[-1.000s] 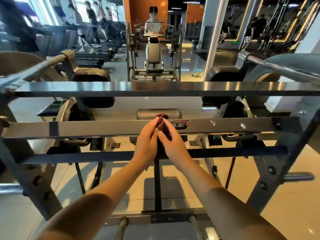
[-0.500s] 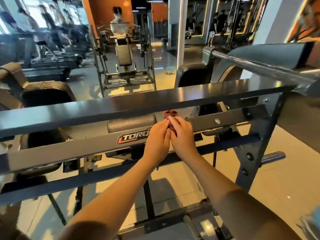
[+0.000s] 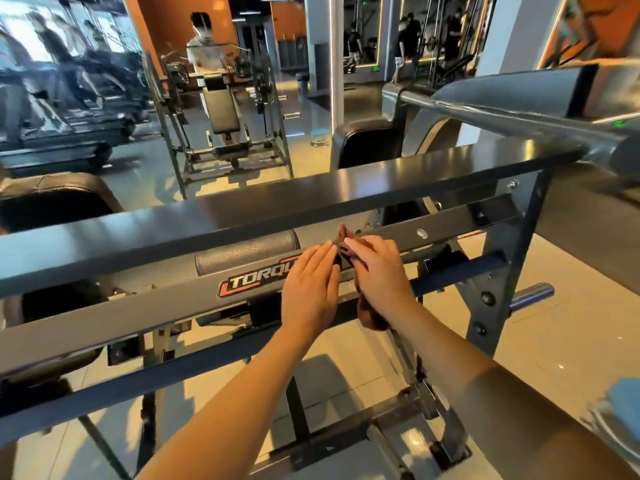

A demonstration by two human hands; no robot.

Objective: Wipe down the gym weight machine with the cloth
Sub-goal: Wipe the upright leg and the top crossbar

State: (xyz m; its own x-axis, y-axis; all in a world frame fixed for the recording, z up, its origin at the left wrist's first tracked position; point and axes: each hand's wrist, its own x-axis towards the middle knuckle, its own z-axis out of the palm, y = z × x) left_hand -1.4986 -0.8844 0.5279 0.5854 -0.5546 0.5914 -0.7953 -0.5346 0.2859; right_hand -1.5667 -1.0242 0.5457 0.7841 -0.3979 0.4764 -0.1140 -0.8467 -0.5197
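Note:
The weight machine's grey crossbar (image 3: 156,306) with a red and white logo runs across the view under a wider dark top beam (image 3: 242,209). My right hand (image 3: 377,271) lies on the crossbar just right of the logo and holds a dark reddish-brown cloth (image 3: 371,318) against it. One end of the cloth sticks up past the fingertips and the other hangs below the wrist. My left hand (image 3: 310,289) is flat beside it, fingers straight, its edge touching the bar next to the cloth.
A padded roller (image 3: 246,252) sits behind the crossbar. A chrome peg (image 3: 530,294) juts from the right upright. A thick lever arm (image 3: 519,109) crosses the upper right. Beyond stand a bench machine (image 3: 221,112) with a person (image 3: 204,46) behind it, and treadmills (image 3: 52,133).
Both hands have slid right along the crossbar, past the logo. My left hand has let go of the cloth and flattened, and the cloth now hangs from my right hand.

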